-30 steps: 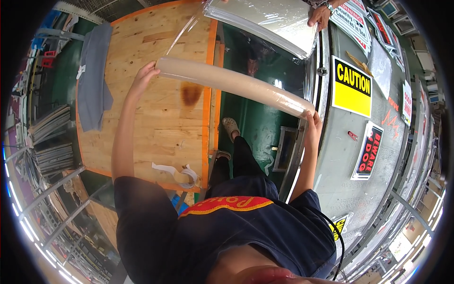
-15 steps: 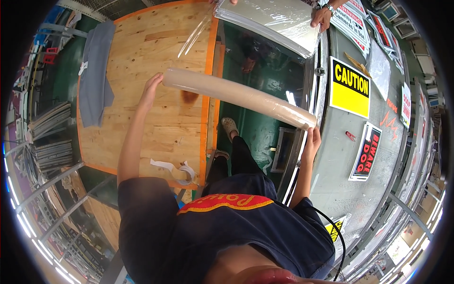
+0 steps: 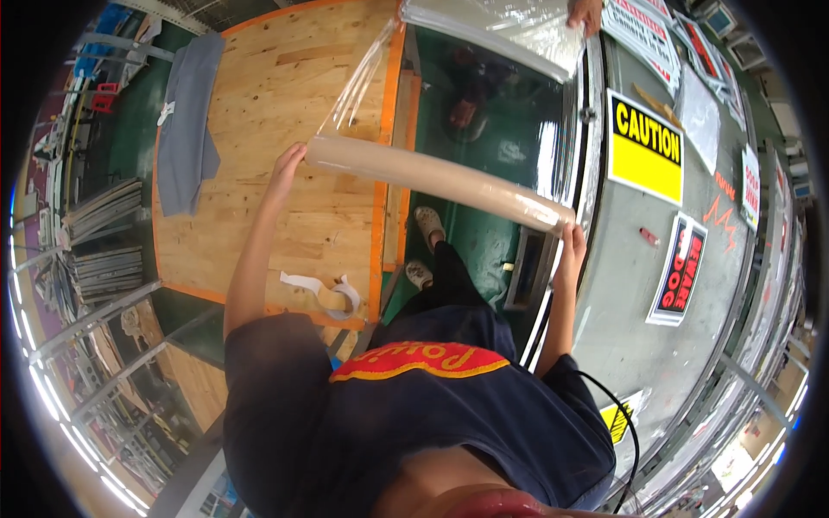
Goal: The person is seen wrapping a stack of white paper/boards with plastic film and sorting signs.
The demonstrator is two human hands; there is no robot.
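A long roll of clear plastic film [image 3: 432, 175] on a brown core lies across the gap between two tables, held up by both my hands. My left hand [image 3: 290, 161] grips its left end, fingers closed over the edge. At the opposite end my right hand [image 3: 572, 246] is closed round the tip. From the roll a sheet of clear film [image 3: 361, 82] stretches away to a film-covered stack of flat panels [image 3: 492, 33] at the far side. A co-worker's hand [image 3: 585, 15] rests at that stack's right corner.
On the left wooden table [image 3: 268, 207] are a grey cloth [image 3: 186, 129] and a loose white tape roll [image 3: 344, 298]. The right grey table [image 3: 622, 345] bears a yellow-and-black sign [image 3: 645, 147], a black-and-red sign [image 3: 680, 269] and a small red clip [image 3: 648, 236].
The film between roll and panels now looks pulled out wider and tauter. The far panels have shifted slightly away, and my feet have moved. Both hands keep their hold on the roll.
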